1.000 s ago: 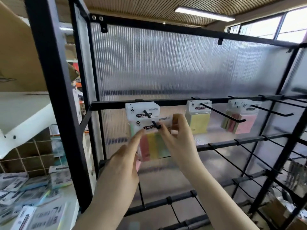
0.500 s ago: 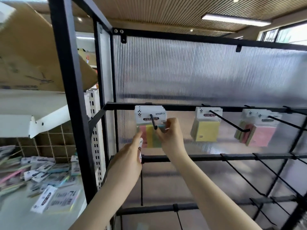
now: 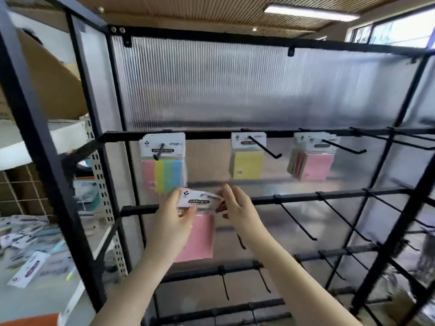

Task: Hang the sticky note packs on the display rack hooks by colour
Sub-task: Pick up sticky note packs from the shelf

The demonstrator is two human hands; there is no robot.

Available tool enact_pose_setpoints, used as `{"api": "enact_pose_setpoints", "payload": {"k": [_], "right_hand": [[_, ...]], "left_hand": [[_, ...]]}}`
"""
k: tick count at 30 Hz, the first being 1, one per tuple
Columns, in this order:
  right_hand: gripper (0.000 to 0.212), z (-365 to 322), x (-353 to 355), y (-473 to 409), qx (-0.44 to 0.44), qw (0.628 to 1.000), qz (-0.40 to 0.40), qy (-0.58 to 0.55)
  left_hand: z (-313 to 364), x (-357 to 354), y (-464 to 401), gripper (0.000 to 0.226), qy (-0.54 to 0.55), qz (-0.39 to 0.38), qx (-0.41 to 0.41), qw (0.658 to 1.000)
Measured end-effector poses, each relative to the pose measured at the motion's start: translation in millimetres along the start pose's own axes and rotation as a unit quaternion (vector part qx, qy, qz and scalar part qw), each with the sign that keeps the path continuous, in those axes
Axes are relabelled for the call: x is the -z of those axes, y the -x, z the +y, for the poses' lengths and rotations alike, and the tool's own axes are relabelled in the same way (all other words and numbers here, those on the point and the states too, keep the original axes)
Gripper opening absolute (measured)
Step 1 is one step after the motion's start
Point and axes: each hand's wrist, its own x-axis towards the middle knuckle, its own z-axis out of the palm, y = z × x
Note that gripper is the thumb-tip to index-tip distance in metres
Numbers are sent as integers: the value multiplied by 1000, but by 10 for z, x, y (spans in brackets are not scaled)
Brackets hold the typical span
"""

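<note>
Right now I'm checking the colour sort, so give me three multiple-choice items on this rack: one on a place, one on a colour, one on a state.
1. Where do the pink packs hang on the top rail?
A. left hook
B. middle hook
C. right of the yellow pack

2. What colour is the held pack?
A. pink
B. blue
C. yellow

3. The held pack is:
A. on a hook
B. gripped by the left hand, with the right hand at its header
C. lying on the table

Answers: 1 C, they hang right of the yellow one; 2 A, its pad is pink; 3 B, no hook passes through it.
</note>
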Motion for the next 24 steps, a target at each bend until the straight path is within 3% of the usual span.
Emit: {"api": "enact_pose_setpoints", "payload": {"k": [4,7,10,14,21,24], "right_hand": [[50,37,475,344,6,1000,-18,-4],[62,-7,776,563,28,1000,-9,-7],[44,-5,1021,695,45,999,18,-1],[38,91,1270,726,65,994,83,10],[27,14,1536,678,89,976,196,-24],[18,-7,1624,597,107,957,266,-48]], "left_hand": [[168,-414,149,54,98,-45,57,993],[320,-679,283,27,183,-85,80,976],[485,-887,381,17,238,-105,97,961],[714,-1124,470,11,288,-122,105,944],[1034,-1469,360,9,297,-119,36,947],[1185,-1578,255,18,306,-128,-7,943]]}}
